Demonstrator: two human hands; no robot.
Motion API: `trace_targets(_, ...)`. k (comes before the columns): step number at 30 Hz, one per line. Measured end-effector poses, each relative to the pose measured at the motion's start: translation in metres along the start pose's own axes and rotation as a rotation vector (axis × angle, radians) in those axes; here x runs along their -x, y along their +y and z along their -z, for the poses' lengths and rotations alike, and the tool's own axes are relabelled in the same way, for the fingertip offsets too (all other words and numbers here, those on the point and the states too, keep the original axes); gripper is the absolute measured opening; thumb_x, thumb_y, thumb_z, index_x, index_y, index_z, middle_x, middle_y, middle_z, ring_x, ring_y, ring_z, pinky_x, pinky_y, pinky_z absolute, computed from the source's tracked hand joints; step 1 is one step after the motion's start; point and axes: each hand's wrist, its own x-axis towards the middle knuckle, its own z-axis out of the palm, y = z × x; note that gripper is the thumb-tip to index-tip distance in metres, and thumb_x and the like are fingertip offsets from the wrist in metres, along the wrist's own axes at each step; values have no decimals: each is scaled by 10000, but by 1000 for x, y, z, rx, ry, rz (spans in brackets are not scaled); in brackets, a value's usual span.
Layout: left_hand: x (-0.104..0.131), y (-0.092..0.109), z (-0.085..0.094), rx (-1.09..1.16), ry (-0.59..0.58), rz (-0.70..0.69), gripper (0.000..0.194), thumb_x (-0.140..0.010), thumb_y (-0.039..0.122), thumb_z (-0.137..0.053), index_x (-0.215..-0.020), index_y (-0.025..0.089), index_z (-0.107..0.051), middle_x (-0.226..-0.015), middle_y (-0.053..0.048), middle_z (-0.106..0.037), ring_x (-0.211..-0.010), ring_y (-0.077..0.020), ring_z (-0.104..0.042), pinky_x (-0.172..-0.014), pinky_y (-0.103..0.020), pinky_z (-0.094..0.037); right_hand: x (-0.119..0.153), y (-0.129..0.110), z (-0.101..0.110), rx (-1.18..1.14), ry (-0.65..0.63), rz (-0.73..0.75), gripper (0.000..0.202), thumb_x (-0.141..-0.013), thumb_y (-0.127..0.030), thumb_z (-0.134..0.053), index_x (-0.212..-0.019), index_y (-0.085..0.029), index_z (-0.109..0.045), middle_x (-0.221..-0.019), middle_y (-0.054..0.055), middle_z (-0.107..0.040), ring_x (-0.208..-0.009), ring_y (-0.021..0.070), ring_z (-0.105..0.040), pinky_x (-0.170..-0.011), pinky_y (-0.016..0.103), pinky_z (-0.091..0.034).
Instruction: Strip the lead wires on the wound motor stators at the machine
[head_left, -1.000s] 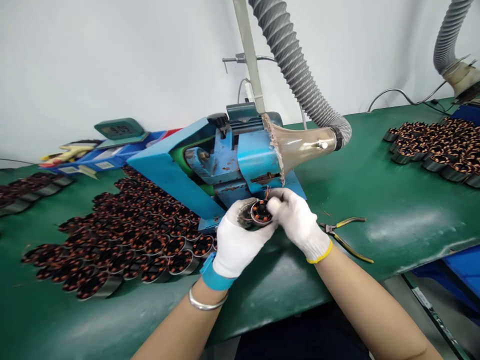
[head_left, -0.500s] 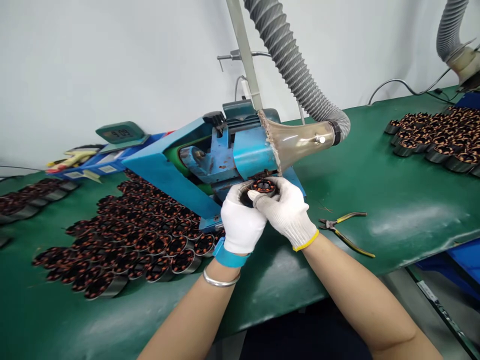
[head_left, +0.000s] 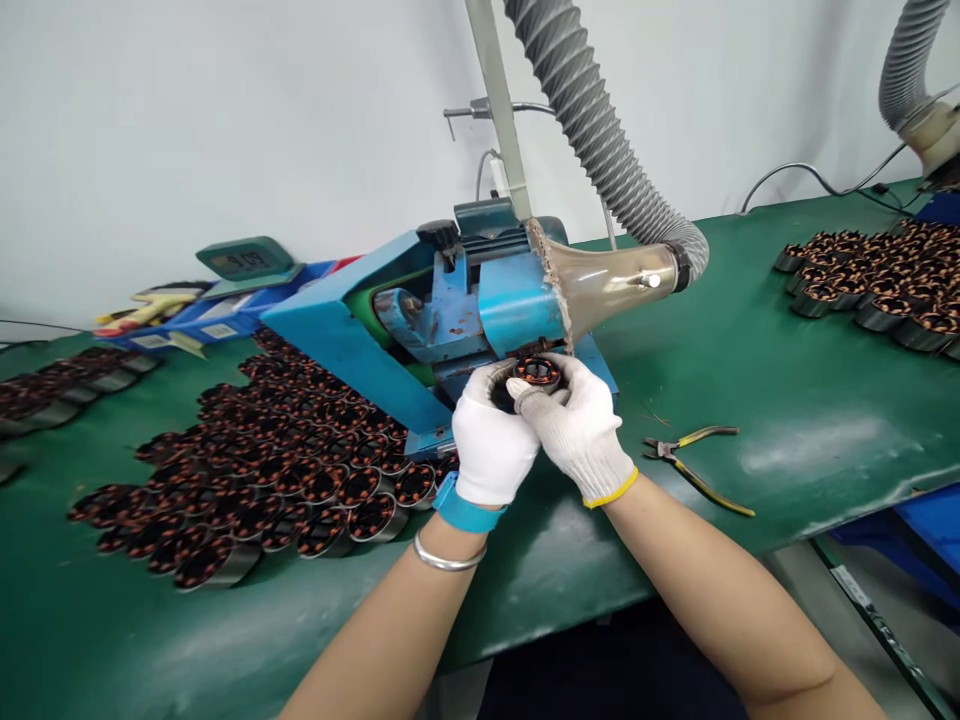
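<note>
Both of my hands wear white gloves and are closed around one motor stator (head_left: 538, 372), a dark ring with copper windings. My left hand (head_left: 495, 435) grips its left side. My right hand (head_left: 577, 425) wraps its right side, the thumb lying across the front. The stator is right at the front of a blue belt grinding machine (head_left: 521, 300); whether it touches the machine is hidden behind my fingers. A clear plastic hood (head_left: 604, 285) covers the machine's right end.
Many similar stators (head_left: 262, 470) stand packed on the green table (head_left: 555, 570) to the left, more stators (head_left: 885, 280) at the far right. Yellow-handled cutting pliers (head_left: 694, 460) lie right of my hands. A grey hose (head_left: 592, 120) rises from the hood. A digital clock (head_left: 247, 258) stands behind.
The whole view has shifted slightly, so everything appears a little further right. My hands keep the same grip on the stator at the machine's front.
</note>
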Motion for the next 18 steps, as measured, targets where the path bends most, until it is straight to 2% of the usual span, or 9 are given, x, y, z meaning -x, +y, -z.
trace_targets(4, 0, 4, -2, 1, 35, 17, 396, -587, 232, -779, -950, 173, -632, -928, -44, -733, -878, -220, -688, -837, -346, -553, -1, 1, 1, 15, -22, 17, 367, -697, -330, -737, -1029, -194, -656, -969, 27, -724, -913, 188, -689, -854, 292, -568)
trace_targets(7, -1, 4, -4, 54, 8, 33, 396, -596, 240, -778, -957, 172, -628, -937, -49, -731, -886, -219, -689, -847, -350, -555, -2, 2, 1, 26, 8, 30, 370, -703, -336, -734, -1033, -189, -653, -958, 30, -725, -906, 191, -688, -852, 298, -567)
trace_targets(9, -1, 2, -3, 66, -14, 31, 391, -603, 253, -777, -956, 175, -627, -940, -46, -729, -894, -220, -688, -854, -351, -554, -2, 0, 0, 36, 17, 29, 372, -709, -335, -728, -1043, -192, -649, -965, 32, -724, -917, 192, -687, -863, 304, -565)
trace_targets(12, 4, -4, 2, 30, 17, 16, 441, -584, 286, -790, -974, 184, -610, -933, -36, -721, -893, -224, -685, -858, -365, -555, 3, -2, 0, 131, -2, 30, 410, -675, -337, -748, -1051, -205, -648, -1010, 40, -713, -941, 204, -678, -896, 333, -556)
trace_targets(15, 14, -9, 9, 38, 34, -27, 482, -564, 306, -800, -985, 194, -594, -941, -31, -705, -901, -231, -675, -876, -393, -551, 14, -1, 6, 278, -50, 130, 471, -629, -355, -777, -1060, -214, -649, -1046, 55, -695, -954, 230, -666, -899, 369, -549)
trace_targets(18, 24, -12, 12, 146, 1, -13, 425, -605, 316, -774, -974, 203, -596, -951, -37, -693, -899, -230, -669, -869, -395, -552, 24, 6, 13, 341, -107, 297, 469, -665, -389, -757, -1088, -221, -644, -1054, 61, -683, -959, 237, -662, -869, 369, -555)
